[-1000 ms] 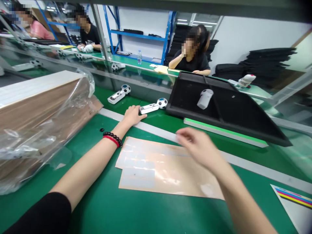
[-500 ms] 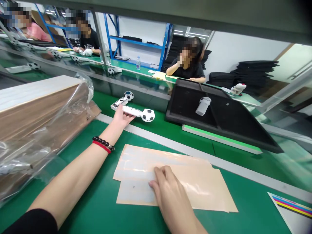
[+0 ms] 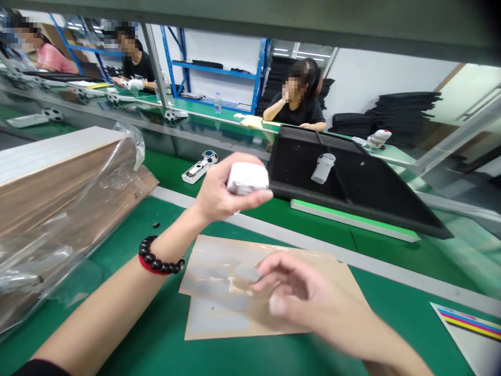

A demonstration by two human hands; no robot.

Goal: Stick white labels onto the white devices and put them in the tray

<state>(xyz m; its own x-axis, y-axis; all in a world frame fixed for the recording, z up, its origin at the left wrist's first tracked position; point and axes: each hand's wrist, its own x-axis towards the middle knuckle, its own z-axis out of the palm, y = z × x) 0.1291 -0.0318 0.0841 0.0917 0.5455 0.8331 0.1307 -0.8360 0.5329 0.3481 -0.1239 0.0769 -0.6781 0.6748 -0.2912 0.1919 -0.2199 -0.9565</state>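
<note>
My left hand point(image 3: 227, 190) is wrapped round a white device point(image 3: 248, 177), held end-on above the pale strip of the bench. Over the overlapping peach sticker sheets point(image 3: 219, 313), my right hand point(image 3: 293, 292) has its fingers curled, and a small translucent piece point(image 3: 247, 271) shows at its fingertips, blurred by motion. Left of my left hand, an opened white device with a football-patterned head point(image 3: 199, 167) lies on the green belt. Another white device point(image 3: 324, 168) rests on the black tray point(image 3: 368, 193).
Brown boards point(image 3: 70, 162) in clear plastic are at the left. A colour-striped sheet point(image 3: 465, 334) lies at the lower right. Across the line sit several people, one point(image 3: 301, 104) near a water bottle point(image 3: 217, 103). A small dark piece point(image 3: 156, 225) is by my left wrist.
My left hand has lifted and turned the white device towards me, off the belt. My right hand has risen from the sheets with a small translucent piece at its fingertips.
</note>
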